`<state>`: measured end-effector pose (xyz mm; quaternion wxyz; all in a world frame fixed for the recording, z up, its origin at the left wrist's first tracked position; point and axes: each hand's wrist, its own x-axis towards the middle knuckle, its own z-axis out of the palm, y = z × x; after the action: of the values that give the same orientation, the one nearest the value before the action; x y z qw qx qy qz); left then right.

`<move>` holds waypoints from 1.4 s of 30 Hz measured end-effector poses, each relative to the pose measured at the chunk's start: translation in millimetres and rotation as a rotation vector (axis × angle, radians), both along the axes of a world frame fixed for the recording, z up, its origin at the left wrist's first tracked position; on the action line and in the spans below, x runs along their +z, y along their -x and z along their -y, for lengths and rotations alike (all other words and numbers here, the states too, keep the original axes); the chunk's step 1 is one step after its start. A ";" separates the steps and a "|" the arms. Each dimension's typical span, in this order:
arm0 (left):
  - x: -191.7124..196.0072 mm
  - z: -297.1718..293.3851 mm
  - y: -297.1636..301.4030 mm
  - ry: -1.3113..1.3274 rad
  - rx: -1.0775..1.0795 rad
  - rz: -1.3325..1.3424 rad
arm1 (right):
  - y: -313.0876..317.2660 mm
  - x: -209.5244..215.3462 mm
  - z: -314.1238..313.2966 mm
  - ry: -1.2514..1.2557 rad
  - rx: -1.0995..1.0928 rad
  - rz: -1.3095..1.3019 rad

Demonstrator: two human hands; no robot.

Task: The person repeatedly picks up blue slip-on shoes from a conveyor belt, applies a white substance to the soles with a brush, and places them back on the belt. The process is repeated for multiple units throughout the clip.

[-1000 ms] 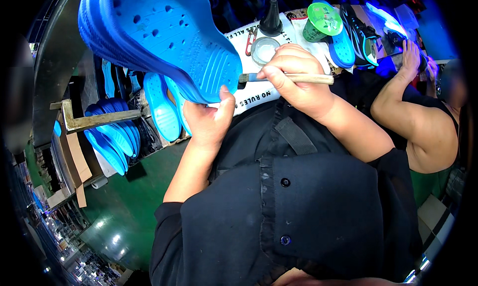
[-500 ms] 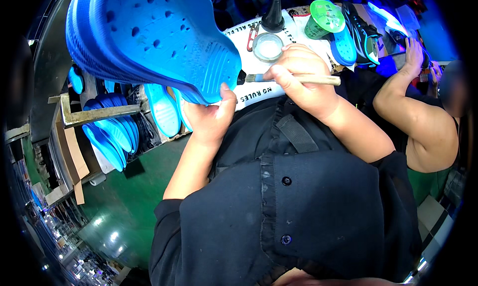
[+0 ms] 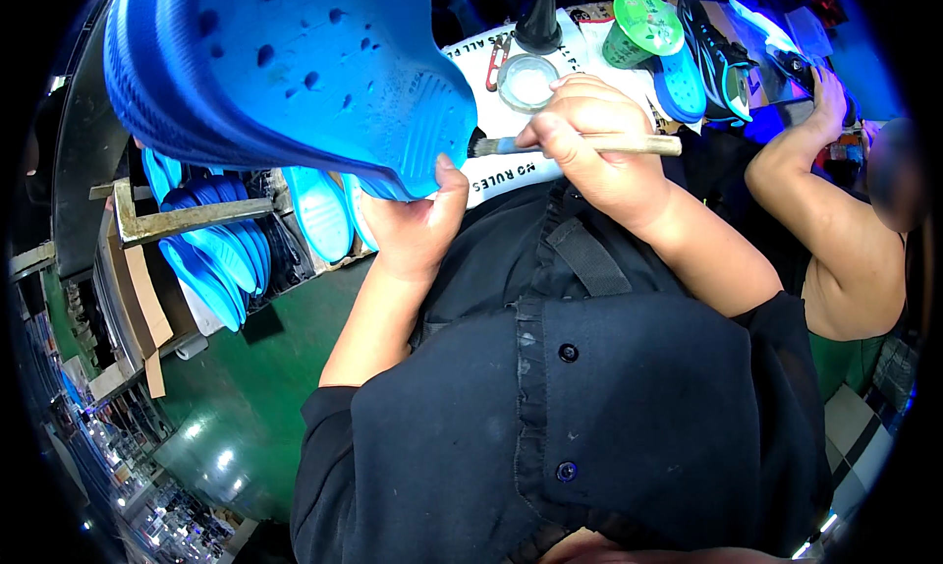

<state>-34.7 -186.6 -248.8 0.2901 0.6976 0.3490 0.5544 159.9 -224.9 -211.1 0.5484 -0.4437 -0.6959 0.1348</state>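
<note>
A large blue clog-like shoe piece point(image 3: 324, 83) with round holes fills the upper left. My left hand point(image 3: 417, 220) grips its near end, thumb on the ribbed surface and the other fingers hidden beneath. In my right hand point(image 3: 604, 156) is a brush point(image 3: 634, 144) with a pale wooden handle, pinched near its bristle end. Its dark bristles meet the edge of the shoe piece beside my left thumb; whether they touch it is hard to see. Just beyond my right fingers sits a round clear dish point(image 3: 527, 83) with something whitish in it.
A black cone-topped bottle point(image 3: 539, 19) and a red-handled tool point(image 3: 498, 63) lie behind the dish. Further right are a green lidded cup point(image 3: 641, 30), a blue clog point(image 3: 680, 87) and a black sneaker point(image 3: 715, 63). Blue shoe pieces point(image 3: 221, 240) hang left; another person's arm point(image 3: 810, 171) is at right.
The shoe piece has shifted slightly left and up in view. The brush bristles, partly hidden before, now show more at its edge, and my right hand has moved slightly.
</note>
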 end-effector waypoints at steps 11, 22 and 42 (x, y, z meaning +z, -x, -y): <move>-1.2 -2.5 2.1 0.009 -0.003 -0.023 | -9.7 1.2 5.1 -0.050 -0.025 0.159; 100.9 -0.5 4.4 0.438 -0.288 0.264 | -63.4 -11.4 39.8 0.129 -0.213 -0.023; 194.1 -54.4 -317.6 0.918 -1.165 0.315 | -146.4 -31.1 99.4 0.331 -0.437 -0.456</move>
<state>282.9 -132.2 -54.7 0.8438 0.4909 0.0743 0.2036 306.3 -324.4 -242.2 0.6261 -0.6234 -0.4131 0.2208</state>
